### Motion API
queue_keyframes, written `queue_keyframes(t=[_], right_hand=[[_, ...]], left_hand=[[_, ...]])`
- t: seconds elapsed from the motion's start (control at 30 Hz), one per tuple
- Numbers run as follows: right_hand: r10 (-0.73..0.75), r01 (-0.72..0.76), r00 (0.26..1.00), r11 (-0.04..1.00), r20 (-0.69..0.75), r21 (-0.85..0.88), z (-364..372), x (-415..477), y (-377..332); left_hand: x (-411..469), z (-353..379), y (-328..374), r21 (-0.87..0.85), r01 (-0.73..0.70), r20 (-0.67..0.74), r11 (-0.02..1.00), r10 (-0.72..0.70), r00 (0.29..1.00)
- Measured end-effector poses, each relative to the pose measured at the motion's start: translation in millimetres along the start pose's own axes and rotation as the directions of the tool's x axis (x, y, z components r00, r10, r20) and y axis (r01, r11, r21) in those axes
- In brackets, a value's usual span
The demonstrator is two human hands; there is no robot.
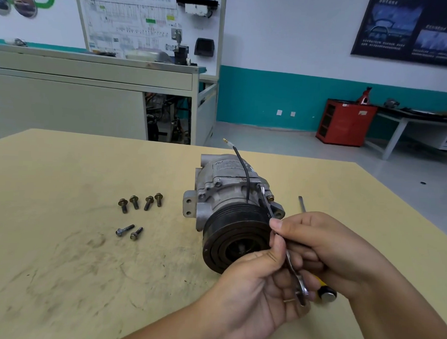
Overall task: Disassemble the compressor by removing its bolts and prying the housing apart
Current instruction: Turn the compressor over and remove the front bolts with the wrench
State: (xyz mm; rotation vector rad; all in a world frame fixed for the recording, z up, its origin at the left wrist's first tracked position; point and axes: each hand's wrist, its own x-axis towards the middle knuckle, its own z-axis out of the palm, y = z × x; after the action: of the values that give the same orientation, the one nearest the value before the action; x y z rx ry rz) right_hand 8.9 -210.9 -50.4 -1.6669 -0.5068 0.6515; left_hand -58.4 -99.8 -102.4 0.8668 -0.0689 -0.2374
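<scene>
The tan work table [59, 264] spreads under everything. The compressor [224, 195] lies on its side just beyond my fingertips, its black pulley [236, 236] facing me and touching my left hand's knuckles. A black wire [245, 175] arches up off its housing.

Both my hands are closed on the wrench [266, 209]. My left hand [250, 286] pinches the shaft between thumb and curled fingers. My right hand [324, 248] wraps it from the right, forefinger laid along it. The wrench's far end sits on a bolt [270, 197] at the housing's right ear, above my fingers.

A screwdriver [302, 204] runs under my right hand, its yellow-and-black handle showing below my fingers. I cannot tell whether I touch it.

Well left of my fingers lie loose bolts, four in a row [140, 202] and two nearer [128, 232].
</scene>
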Motion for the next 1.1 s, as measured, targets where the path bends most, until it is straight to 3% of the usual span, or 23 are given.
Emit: queue_keyframes(t=[0.17, 0.43, 0.57, 0.77, 0.9, 1.1], right_hand=[[0.012, -0.01, 1.0, 0.996, -0.021, 0.085, 0, -3, 0], [-0.047, 0.041, 0.974, 0.999, -0.22, -0.033, 0, 2, 7], [-0.024, 0.024, 0.995, 1.0, -0.1, -0.007, -3, 1, 3], [0.023, -0.056, 0.992, 0.964, 0.127, 0.259, -10, 0, -2], [0.018, -0.056, 0.992, 0.947, 0.122, 0.316, -3, 2, -1], [-0.018, -0.001, 0.998, 0.946, 0.058, 0.323, 0, -1, -1]], left_hand=[[4, 1, -2, 0.117, -0.04, -0.012, 0.992, 0.042, 0.999], [5, 3, 1, 0.209, -0.139, -0.003, 0.968, 0.143, 0.99], [5, 5, 3, 0.174, -0.148, 0.007, 0.974, 0.149, 0.989], [3, 1, 8, 0.038, -0.124, 0.094, 0.992, 0.12, 0.988], [1, -1, 9, 0.0, -0.095, 0.098, 0.996, 0.094, 0.991], [1, 2, 10, 0.088, -0.117, 0.05, 0.989, 0.113, 0.992]])
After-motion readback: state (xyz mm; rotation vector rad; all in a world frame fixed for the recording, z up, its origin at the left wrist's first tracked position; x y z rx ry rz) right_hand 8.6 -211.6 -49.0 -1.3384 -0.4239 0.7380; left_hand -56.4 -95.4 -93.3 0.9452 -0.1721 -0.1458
